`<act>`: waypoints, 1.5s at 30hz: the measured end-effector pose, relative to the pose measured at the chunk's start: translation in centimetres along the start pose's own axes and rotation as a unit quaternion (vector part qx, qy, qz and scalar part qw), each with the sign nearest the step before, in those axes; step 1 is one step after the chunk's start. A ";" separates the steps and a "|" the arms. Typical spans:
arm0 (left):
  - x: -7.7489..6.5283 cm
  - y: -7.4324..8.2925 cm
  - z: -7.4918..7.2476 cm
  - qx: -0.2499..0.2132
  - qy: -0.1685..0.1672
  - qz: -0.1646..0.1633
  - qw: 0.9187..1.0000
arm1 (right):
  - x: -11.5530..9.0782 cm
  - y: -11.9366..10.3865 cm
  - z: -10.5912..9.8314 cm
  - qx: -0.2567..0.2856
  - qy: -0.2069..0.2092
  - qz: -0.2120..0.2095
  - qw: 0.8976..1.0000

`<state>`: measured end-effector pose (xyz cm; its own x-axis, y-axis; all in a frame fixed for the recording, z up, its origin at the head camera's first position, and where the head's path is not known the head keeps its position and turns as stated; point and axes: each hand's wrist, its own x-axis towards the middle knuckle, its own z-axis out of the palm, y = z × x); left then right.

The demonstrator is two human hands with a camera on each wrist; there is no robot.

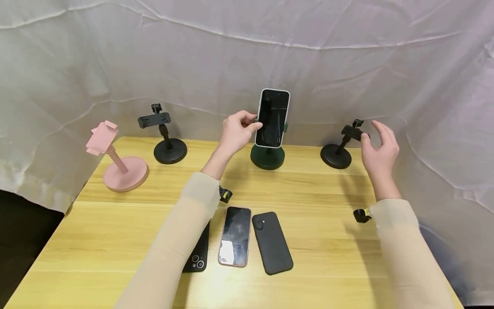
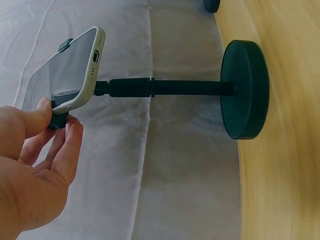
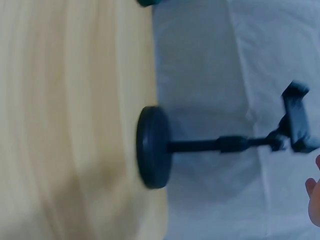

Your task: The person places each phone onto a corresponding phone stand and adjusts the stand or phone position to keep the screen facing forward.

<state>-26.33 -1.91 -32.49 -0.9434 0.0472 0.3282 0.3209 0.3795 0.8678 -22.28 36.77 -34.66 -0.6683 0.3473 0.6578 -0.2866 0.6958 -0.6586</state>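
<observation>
A white-cased phone (image 1: 273, 118) sits upright, screen forward, in the clamp of a dark green phone stand (image 1: 267, 158). My left hand (image 1: 237, 133) is at the phone's left edge. In the left wrist view, its thumb (image 2: 37, 117) and fingers pinch the green clamp arm (image 2: 58, 121) beside the phone. My right hand (image 1: 380, 148) is raised at the right, thumb and fingers spread apart with nothing between them. It is nearest to a black phone stand (image 1: 336, 156), whose holder carries no phone. Only a bit of the right hand's fingers shows in the right wrist view.
At the left stand a pink phone stand (image 1: 125, 174) and another black phone stand (image 1: 170, 151). Near the front lie a phone with its screen up (image 1: 235, 236), a black-cased phone face down (image 1: 272, 243), and another dark phone (image 1: 198, 257) partly under my left sleeve. A pale curtain (image 1: 216, 64) hangs behind.
</observation>
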 end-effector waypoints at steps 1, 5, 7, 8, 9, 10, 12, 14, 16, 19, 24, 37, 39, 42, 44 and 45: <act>0.0 0.0 0.0 0.002 0.000 -0.001 1.000 | -0.1 0.3 -0.1 -0.001 -0.007 0.023 1.000; 0.1 0.1 -0.1 0.009 -0.001 -0.004 1.000 | -0.5 1.4 -0.2 0.010 -0.037 0.104 0.994; 0.1 0.1 -0.1 0.011 -0.001 -0.004 1.000 | -0.7 1.7 -0.2 0.019 -0.052 0.133 0.990; 0.1 0.1 -0.1 0.011 -0.001 -0.003 1.000 | -0.7 1.9 -0.1 0.023 -0.057 0.142 0.988; 0.2 0.0 -0.1 0.012 -0.001 -0.002 1.000 | -0.8 2.0 -0.1 0.024 -0.061 0.148 0.987; 0.2 0.0 -0.1 0.013 0.000 -0.001 1.000 | -0.9 2.1 0.0 0.025 -0.064 0.153 0.986; 0.1 0.0 -0.1 0.014 0.000 0.000 1.000 | -0.9 2.2 0.1 0.025 -0.063 0.157 0.985; 0.1 0.1 -0.1 0.014 0.000 0.000 1.000 | -1.0 2.3 0.3 0.028 -0.059 0.158 0.985; 0.1 0.1 0.0 0.014 0.000 0.000 1.000 | -1.0 2.4 0.5 0.044 -0.055 0.161 0.984; 0.1 0.1 0.0 0.013 0.000 -0.001 1.000 | -0.9 2.4 0.8 0.112 -0.044 0.174 0.977; 0.0 0.0 0.0 0.011 0.005 0.001 1.000 | -0.9 2.1 0.9 0.211 -0.025 0.202 0.956; -0.5 -0.2 0.7 -0.021 0.020 0.003 1.000 | -1.7 0.7 0.8 0.192 -0.041 0.216 0.956; -0.5 -0.3 0.9 -0.025 0.026 0.006 0.999 | -2.2 0.2 0.8 0.173 -0.053 0.205 0.962; -0.5 -0.3 1.2 -0.030 0.037 0.008 0.999 | -2.9 -0.6 0.8 0.153 -0.069 0.190 0.967; -0.6 -0.2 1.3 -0.034 0.041 0.008 0.999 | -3.4 -1.2 0.8 0.156 -0.077 0.181 0.968; -0.6 -0.2 1.4 -0.036 0.043 0.006 0.998 | -3.7 -1.5 0.8 0.161 -0.081 0.179 0.967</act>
<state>-25.94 -0.75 -33.33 -0.9297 -0.0290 0.3673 0.3408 0.3110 0.8872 -19.92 33.98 -36.38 -0.8553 0.4086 0.3188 -0.1997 0.3078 -0.9303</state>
